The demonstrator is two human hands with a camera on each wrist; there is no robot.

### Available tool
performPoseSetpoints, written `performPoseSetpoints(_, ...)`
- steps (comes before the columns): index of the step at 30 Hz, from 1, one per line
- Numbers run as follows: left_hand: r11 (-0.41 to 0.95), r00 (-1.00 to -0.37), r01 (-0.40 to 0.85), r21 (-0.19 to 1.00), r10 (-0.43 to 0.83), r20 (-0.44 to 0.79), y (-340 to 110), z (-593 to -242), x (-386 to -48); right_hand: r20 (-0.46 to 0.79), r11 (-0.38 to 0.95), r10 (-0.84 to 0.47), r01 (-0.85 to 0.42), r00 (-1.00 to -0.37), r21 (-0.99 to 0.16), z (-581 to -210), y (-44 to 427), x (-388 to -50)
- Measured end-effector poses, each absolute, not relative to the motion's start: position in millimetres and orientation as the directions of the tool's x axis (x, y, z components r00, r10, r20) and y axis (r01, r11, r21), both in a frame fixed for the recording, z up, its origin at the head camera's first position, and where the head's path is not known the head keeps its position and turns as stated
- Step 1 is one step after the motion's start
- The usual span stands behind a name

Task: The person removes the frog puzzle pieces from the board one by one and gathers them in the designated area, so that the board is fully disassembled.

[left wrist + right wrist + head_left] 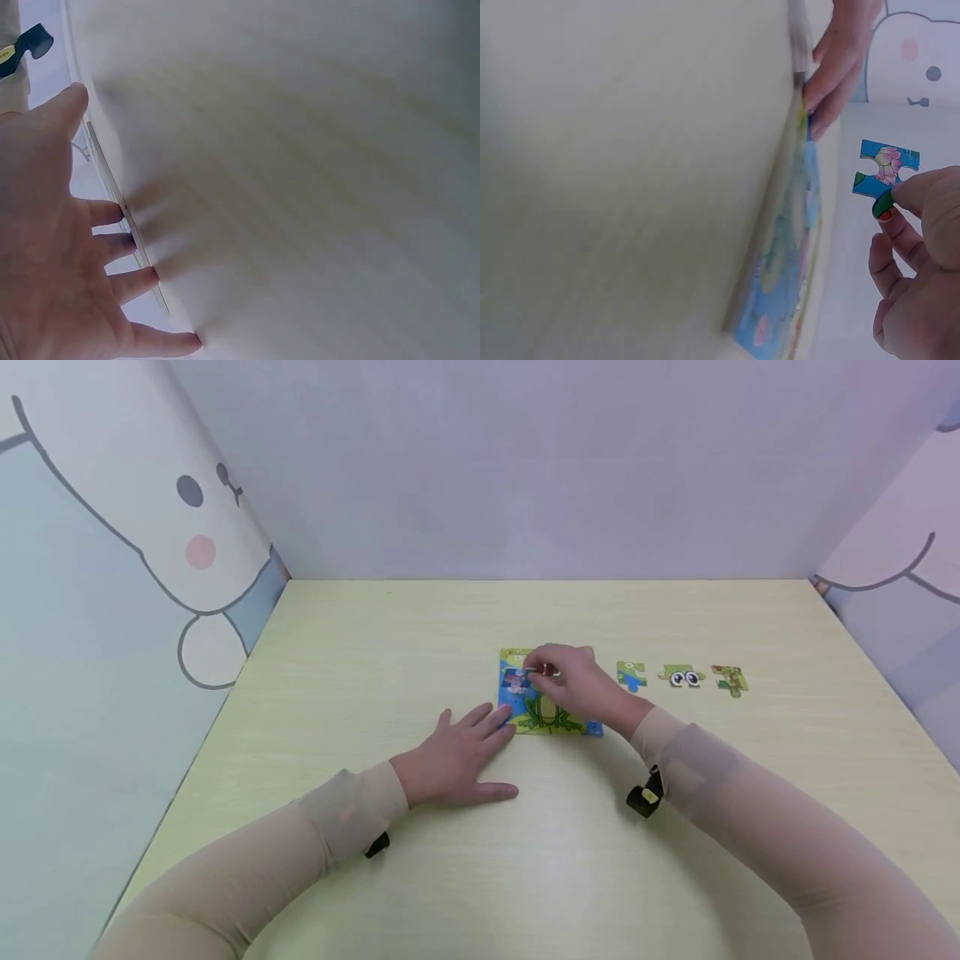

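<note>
Flower piece (887, 169) pinched between thumb and forefinger of right hand (573, 683); held raised over upper-left part of frog board (507, 703). Fingers of left hand (459, 762) spread apart, tips rested at board's near-left corner. To right of board, three pieces laid in row on table (352, 660): blue-green piece (631, 675), eyes piece (681, 676), brownish piece (729, 678). Table backed by pale wall (495, 468).

a blue jigsaw piece (887, 160) with a pink flower is pinched at one end by the right hand (577, 683), raised over the upper left of the puzzle (551, 713). it lies flat, showing a green frog, the left hand (457, 762) touching its lower left corner.
</note>
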State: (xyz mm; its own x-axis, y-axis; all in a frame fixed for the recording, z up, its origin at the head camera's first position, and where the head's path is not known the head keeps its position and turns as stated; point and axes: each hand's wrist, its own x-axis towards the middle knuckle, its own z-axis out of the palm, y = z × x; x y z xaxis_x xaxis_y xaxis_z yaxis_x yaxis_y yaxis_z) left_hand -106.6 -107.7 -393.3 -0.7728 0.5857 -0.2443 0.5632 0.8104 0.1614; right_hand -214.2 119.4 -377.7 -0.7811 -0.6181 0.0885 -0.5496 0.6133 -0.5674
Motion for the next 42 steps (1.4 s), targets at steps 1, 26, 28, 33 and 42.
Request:
performPoseSetpoints(1, 0.811, -0.773, 0.564, 0.157, 0.585, -0.246, -107.8, -393.1, -106.9, 0.097, 0.604, -0.617, -0.549, -0.781, -0.578, -374.0, 119.8, -214.7)
performPoseSetpoints(26, 0.808, -0.773, 0.559, 0.188, 0.590, -0.235, -108.8, -394.7, -104.6, -0.273, 0.828, -0.495, -0.354, -0.825, -0.435, -369.9, 256.9, -228.3)
performPoseSetpoints(28, 0.807, -0.773, 0.559, 0.189, 0.590, -0.234, -108.8, -395.0, -104.6, -0.278, 0.826, -0.501, -0.357, -0.819, -0.436, -372.3, 258.5, -228.4)
performPoseSetpoints(33, 0.806, -0.773, 0.559, 0.192, 0.591, -0.231, -108.9, -395.7, -104.4, -0.278, 0.827, -0.503, -0.362, -0.819, -0.430, -375.5, 259.6, -228.3)
performPoseSetpoints(42, 0.808, -0.774, 0.564, 0.170, 0.589, -0.231, -109.0, -397.9, -105.5, -0.224, 0.850, -0.462, -0.357, -0.858, -0.387, -369.1, 257.7, -228.1)
